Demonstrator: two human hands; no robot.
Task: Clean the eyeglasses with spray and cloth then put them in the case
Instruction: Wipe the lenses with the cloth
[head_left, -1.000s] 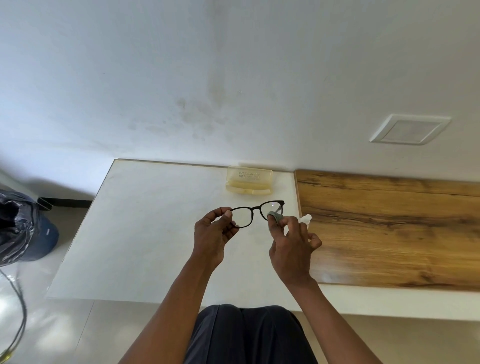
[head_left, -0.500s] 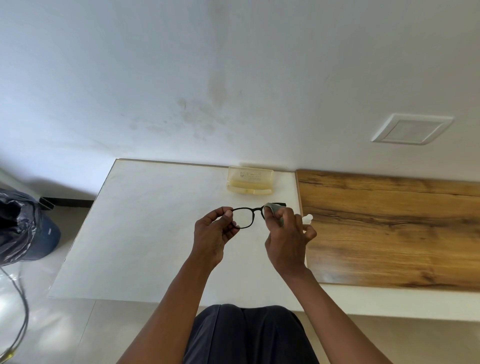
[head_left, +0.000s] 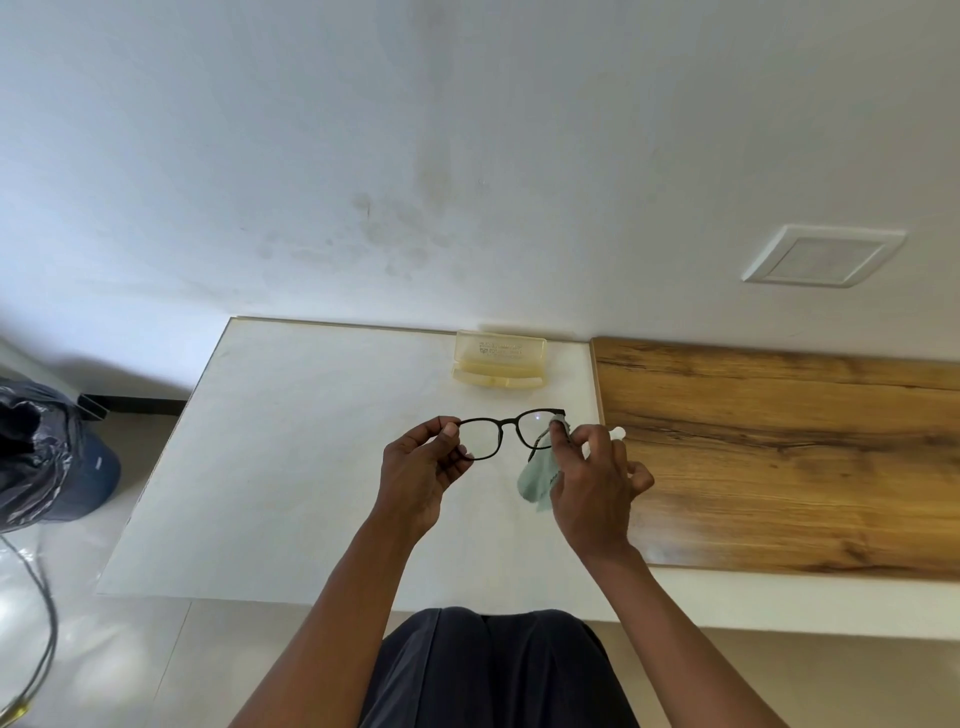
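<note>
Two hands held the work above a white bench (head_left: 291, 467) in the head view. The left hand (head_left: 418, 470) pinched the left end of the dark-framed eyeglasses (head_left: 506, 432) between thumb and forefinger, keeping the frame raised clear of the bench surface with the lenses facing the wearer. The right hand (head_left: 597, 486) pinched a pale green cloth (head_left: 535, 480) against the right lens, the thumb pressing the cloth onto the frame's outer edge while the loose remainder of the cloth hung below the lens. A small white spray bottle (head_left: 618, 432) showed partly behind the right hand's fingers; whether those fingers held it or it lay on the surface could not be told. A translucent yellow case (head_left: 500, 358) stood open at the far edge of the bench, against the wall and well apart from the eyeglasses. A wood-grain panel (head_left: 789, 457) adjoined the bench on the right.
</note>
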